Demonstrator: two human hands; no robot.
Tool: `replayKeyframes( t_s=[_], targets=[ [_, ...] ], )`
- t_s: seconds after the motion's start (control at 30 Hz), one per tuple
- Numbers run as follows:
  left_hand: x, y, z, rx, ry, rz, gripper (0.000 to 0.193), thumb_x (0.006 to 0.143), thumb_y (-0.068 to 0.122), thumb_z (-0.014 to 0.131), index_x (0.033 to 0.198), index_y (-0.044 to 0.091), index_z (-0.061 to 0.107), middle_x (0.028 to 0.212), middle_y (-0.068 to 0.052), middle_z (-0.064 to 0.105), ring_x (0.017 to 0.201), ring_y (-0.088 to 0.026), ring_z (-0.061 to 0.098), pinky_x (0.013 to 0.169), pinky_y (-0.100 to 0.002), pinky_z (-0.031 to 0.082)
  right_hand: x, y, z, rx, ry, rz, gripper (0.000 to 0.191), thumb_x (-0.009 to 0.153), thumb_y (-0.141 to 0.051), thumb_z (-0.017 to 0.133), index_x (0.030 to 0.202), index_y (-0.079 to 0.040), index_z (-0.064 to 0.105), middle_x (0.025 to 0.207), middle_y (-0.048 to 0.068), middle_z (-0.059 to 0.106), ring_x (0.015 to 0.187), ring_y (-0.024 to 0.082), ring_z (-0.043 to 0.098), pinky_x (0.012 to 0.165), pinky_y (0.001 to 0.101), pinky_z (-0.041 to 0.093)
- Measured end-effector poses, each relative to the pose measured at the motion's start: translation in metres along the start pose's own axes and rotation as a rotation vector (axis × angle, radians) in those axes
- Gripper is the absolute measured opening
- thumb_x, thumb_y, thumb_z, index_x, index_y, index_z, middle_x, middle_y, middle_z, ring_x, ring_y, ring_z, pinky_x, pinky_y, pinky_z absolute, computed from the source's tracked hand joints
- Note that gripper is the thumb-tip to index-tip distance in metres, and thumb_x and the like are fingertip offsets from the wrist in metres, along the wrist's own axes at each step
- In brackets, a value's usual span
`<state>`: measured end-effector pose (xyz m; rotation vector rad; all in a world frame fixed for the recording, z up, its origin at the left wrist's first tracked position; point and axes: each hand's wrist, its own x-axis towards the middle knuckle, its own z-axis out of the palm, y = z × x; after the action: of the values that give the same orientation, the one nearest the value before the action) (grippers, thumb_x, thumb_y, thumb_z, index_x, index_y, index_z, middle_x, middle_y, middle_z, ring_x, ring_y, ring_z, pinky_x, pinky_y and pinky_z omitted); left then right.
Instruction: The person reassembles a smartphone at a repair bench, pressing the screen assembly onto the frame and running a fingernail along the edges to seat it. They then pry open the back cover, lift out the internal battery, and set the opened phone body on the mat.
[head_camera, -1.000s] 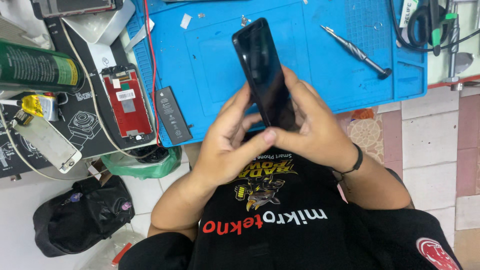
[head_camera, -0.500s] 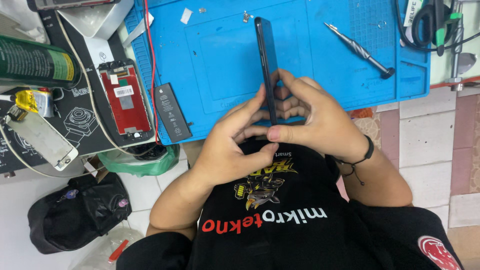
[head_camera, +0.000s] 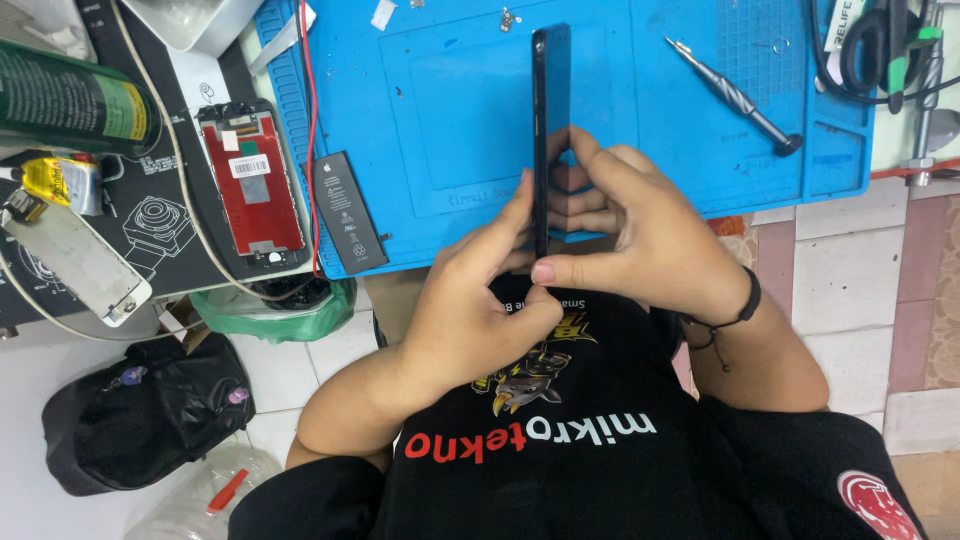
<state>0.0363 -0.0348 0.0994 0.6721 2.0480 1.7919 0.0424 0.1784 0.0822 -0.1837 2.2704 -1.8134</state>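
The phone (head_camera: 551, 110) looks glossy black, glass and smooth plastic. The blue mat (head_camera: 450, 130) is matt rubber. The screwdriver (head_camera: 735, 97) is shiny metal. The bag (head_camera: 140, 415) is black cloth.

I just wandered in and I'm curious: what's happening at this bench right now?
A person is holding a dark phone edge-on above a blue work mat, gripped from both sides by the left hand and the right hand. Lying on the mat are a screwdriver and a loose black battery. Further left, a red phone body lies opened up beside a green spray can.
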Motion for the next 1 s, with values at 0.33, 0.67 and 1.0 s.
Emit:
replayKeyframes(
  t_s=[0.33,0.67,1.0],
  targets=[
    [-0.001,0.009,0.003,0.133,0.014,-0.031,0.081,0.088,-0.005,0.064,0.161,-0.004,0.028,0.115,-0.019,0.071,0.104,-0.022,0.076,0.087,-0.029,0.058,0.003,-0.007,0.004,0.005,0.013,0.021,0.103,0.075,-0.017,0.091,0.157,0.006,0.033,0.129,0.013,0.049,0.117,0.023,0.065,0.1,0.0378,0.056],
    [0.0,0.01,0.005,0.163,0.017,-0.042,0.079,0.088,-0.004,0.06,0.16,-0.006,0.028,0.118,-0.023,0.07,0.103,-0.028,0.075,0.085,-0.033,0.058,0.002,-0.007,0.004,-0.047,0.036,-0.001,0.104,0.077,-0.017,0.091,0.157,0.01,0.03,0.125,0.013,0.052,0.117,0.022,0.065,0.1,0.0358,0.057],
    [0.0,0.014,0.008,0.183,0.059,0.017,0.077,0.089,-0.004,0.059,0.16,-0.008,0.029,0.127,-0.027,0.067,0.112,-0.033,0.075,0.09,-0.035,0.059,0.001,-0.009,0.004,-0.024,0.06,-0.017,0.102,0.076,-0.014,0.092,0.157,0.008,0.034,0.125,0.013,0.053,0.118,0.022,0.066,0.1,0.0366,0.057]
  ],
)
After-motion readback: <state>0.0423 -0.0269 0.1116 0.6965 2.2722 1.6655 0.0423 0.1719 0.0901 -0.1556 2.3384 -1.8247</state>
